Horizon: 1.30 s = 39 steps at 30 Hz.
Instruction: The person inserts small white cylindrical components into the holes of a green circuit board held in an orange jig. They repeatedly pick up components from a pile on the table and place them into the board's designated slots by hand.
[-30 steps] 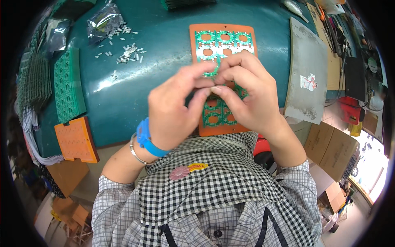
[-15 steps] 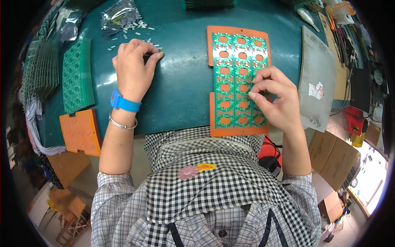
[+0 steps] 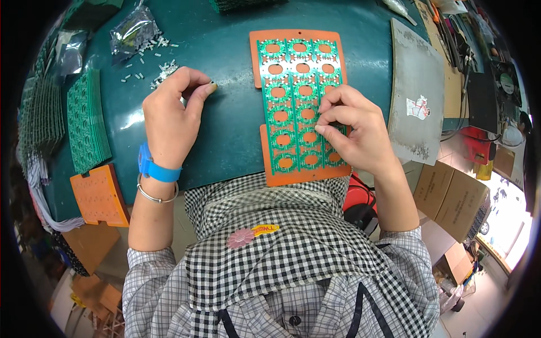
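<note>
A green circuit board panel (image 3: 290,101), with rows of ring-shaped boards, lies on an orange fixture plate (image 3: 256,62). My right hand (image 3: 358,129) is over the panel's right side, thumb and forefinger pinched close above it; whatever they hold is hidden. To the panel's left, my left hand (image 3: 174,118) hovers over the table, thumb and forefinger pressed together. A tiny dark speck shows at those fingertips, too small to name. Small white parts (image 3: 164,72) lie in a heap just beyond this hand, with others scattered near an open plastic bag (image 3: 134,32).
Stacked green panels (image 3: 87,121) stand at the left beside a second orange plate (image 3: 100,196) and a bundle of white wires (image 3: 42,186). A grey board (image 3: 417,84) lies on the right. Cardboard boxes (image 3: 451,200) are below the table's right edge.
My left hand has drawn back from the heap of white parts, which now shows more fully. My right hand remains pinched over the panel. The whole view has shifted.
</note>
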Motion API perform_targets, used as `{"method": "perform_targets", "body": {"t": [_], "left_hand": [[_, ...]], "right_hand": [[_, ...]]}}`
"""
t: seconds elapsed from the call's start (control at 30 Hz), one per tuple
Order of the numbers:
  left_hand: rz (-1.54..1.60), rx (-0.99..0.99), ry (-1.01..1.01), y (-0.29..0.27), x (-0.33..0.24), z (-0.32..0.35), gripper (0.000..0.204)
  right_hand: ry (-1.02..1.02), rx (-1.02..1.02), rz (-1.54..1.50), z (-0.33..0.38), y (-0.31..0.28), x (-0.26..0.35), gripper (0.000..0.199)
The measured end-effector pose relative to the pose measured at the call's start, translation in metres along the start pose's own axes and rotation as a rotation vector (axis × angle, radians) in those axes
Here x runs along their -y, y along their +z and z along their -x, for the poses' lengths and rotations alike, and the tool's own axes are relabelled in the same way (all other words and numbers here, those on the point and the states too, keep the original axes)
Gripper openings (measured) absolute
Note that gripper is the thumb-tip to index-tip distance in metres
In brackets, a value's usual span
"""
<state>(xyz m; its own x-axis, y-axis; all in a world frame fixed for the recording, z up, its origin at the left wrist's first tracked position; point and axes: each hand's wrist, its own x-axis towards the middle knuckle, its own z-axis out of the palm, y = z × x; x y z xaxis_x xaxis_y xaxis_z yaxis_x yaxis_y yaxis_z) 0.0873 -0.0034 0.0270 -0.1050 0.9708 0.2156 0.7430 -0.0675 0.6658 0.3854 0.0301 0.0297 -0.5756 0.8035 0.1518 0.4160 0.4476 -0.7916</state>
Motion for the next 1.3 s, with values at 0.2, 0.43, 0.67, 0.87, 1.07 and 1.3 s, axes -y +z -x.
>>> {"method": "perform_targets", "body": {"t": [0.2, 0.43, 0.67, 0.87, 1.07, 1.3], "left_hand": [[0.147, -0.020, 0.021, 0.004, -0.015, 0.005, 0.014], [0.270, 0.060, 0.082, 0.007, -0.039, 0.018, 0.020], [0.393, 0.095, 0.089, 0.016, -0.053, 0.030, 0.030], [0.468, 0.020, 0.234, 0.031, -0.065, 0.042, 0.029], [0.591, 0.187, 0.117, 0.024, -0.062, 0.046, 0.028], [0.822, 0.354, 0.004, 0.021, -0.059, 0.049, 0.029]], "right_hand": [[-0.069, -0.017, 0.061, -0.002, 0.002, 0.003, 0.012], [-0.201, 0.050, 0.157, -0.005, 0.003, 0.005, 0.015], [-0.110, -0.021, 0.024, -0.007, 0.000, 0.018, 0.015], [-0.141, -0.057, -0.172, -0.017, 0.015, 0.040, 0.014], [-0.106, -0.002, -0.187, -0.009, 0.012, 0.038, 0.014], [-0.067, 0.004, -0.247, -0.003, 0.014, 0.042, 0.016]]}}
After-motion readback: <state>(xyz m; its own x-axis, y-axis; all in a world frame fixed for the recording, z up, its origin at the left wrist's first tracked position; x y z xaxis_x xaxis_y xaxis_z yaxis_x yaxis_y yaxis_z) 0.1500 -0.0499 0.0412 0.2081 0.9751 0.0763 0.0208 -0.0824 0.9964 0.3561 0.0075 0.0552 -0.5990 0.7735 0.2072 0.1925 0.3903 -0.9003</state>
